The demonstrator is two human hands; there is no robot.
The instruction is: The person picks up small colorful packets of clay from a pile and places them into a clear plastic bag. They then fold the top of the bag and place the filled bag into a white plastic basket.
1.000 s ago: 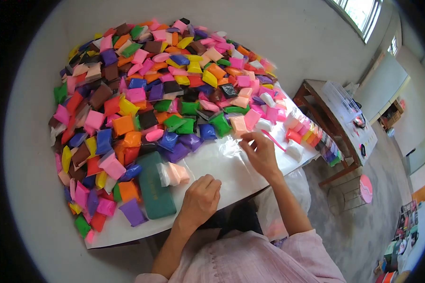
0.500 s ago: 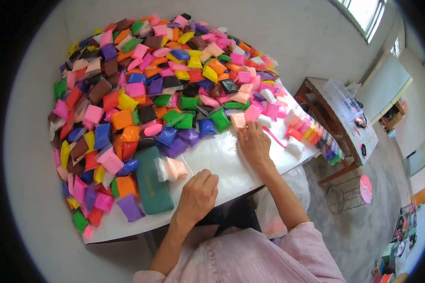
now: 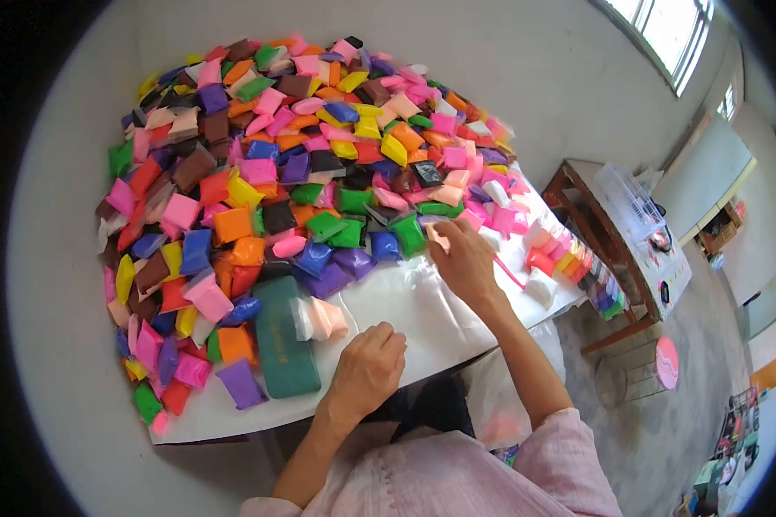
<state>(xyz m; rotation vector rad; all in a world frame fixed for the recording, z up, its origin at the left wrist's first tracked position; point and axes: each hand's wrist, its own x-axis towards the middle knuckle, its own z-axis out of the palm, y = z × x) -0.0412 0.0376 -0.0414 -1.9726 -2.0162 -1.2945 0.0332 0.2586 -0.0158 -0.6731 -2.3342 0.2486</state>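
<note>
Your left hand [image 3: 366, 369] rests curled into a loose fist on the clear plastic sheet [image 3: 414, 297] at the table's near edge, holding nothing and seemingly pinning it flat. Farther out, your right hand [image 3: 466, 258] pinches a peach clay packet [image 3: 437, 236] at the edge of the coloured packet heap [image 3: 284, 164].

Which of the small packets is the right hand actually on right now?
The pale peach packet at the near edge of the pile, just right of the green packet. Only it sits under the right hand fingertips; the rest lie untouched.
</note>
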